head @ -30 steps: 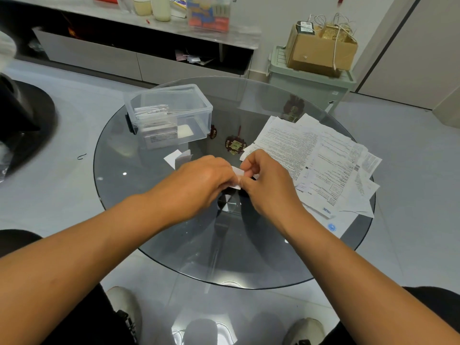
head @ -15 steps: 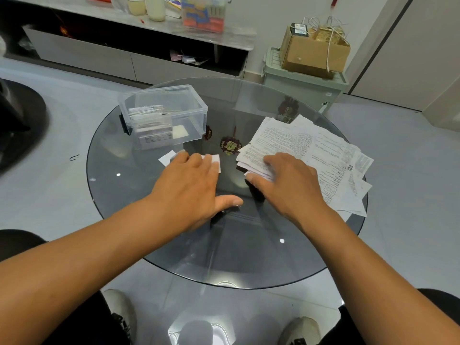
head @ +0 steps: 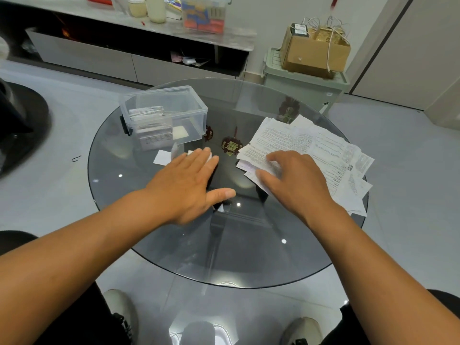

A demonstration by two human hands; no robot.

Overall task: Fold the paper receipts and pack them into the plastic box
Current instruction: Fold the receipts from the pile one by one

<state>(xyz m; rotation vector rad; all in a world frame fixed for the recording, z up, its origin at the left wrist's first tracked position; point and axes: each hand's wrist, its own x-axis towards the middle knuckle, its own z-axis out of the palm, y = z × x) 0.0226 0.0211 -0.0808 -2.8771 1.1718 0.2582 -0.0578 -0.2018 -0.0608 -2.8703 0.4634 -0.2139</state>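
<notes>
We look down on a round, smoked-glass worktop (head: 174, 245) where two bare hands are at work among paper receipts. Our left hand (head: 185, 186) lies flat with straight fingers and the thumb spread wide, its fingertips (head: 206, 155) over a small folded white slip (head: 210, 155) that peeks out from under them; we cannot tell how hard it presses. Just beyond it, two more small folded white papers (head: 165, 156) rest on the glass, one flat and one standing partly up, just in front of the box.

Our right hand (head: 291, 181) sits on the near edge of a loose spread of printed white paper receipts (head: 321, 150) covering the right side of the worktop. Its fingers are bent and the thumb (head: 266, 179) reaches under the corner of the topmost sheets, pinching them. The two hands are apart, with bare glass between them.

At the far left of the worktop stands a clear rectangular plastic box (head: 191, 113) without a lid, holding folded receipts (head: 151, 120) stacked upright at its left end; the right part shows only a pale square at the bottom. Dark red ornaments (head: 231, 146) show through the glass between box and receipts. Beyond the worktop, a brown cardboard carton (head: 313, 52) sits on a pale green plastic bin (head: 298, 83).
</notes>
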